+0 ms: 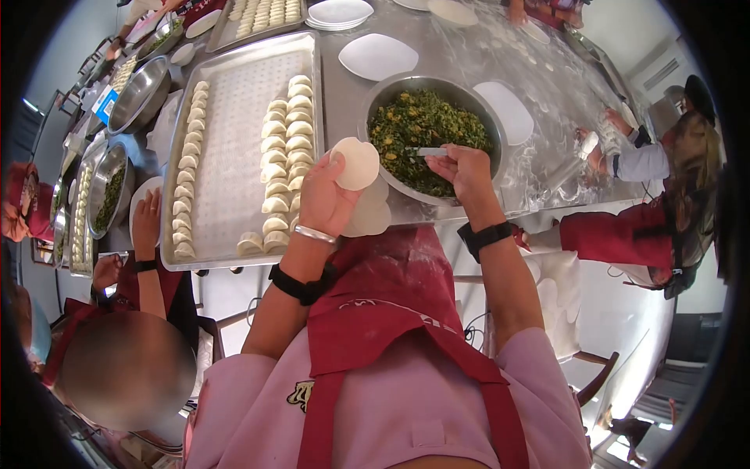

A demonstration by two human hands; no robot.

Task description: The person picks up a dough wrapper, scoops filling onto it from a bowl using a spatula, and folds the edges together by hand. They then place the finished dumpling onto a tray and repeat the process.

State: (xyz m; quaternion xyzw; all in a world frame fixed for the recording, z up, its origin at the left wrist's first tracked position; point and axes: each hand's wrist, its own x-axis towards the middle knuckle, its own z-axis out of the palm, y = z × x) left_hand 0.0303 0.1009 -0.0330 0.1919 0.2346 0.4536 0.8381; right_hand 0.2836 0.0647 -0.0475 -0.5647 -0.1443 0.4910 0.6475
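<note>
Fingers [316,173] of your left hand [325,199] hold one round dough wrapper [361,166]; those of your right hand [470,170] grip a pale utensil [426,152] at the green filling [414,117] in the steel bowl [494,133]. To your left, a tray [228,148] of dumplings [299,127] lies on the worktop [570,94].

Left forearm [279,324] and right forearm [512,285] extended forward, angled inward. Left hand [326,195] palm-up, light pinch. Right hand [466,170] back-up, thumb and fingers [438,165] pinched, pointing inward. Hands apart, roughly level.
</note>
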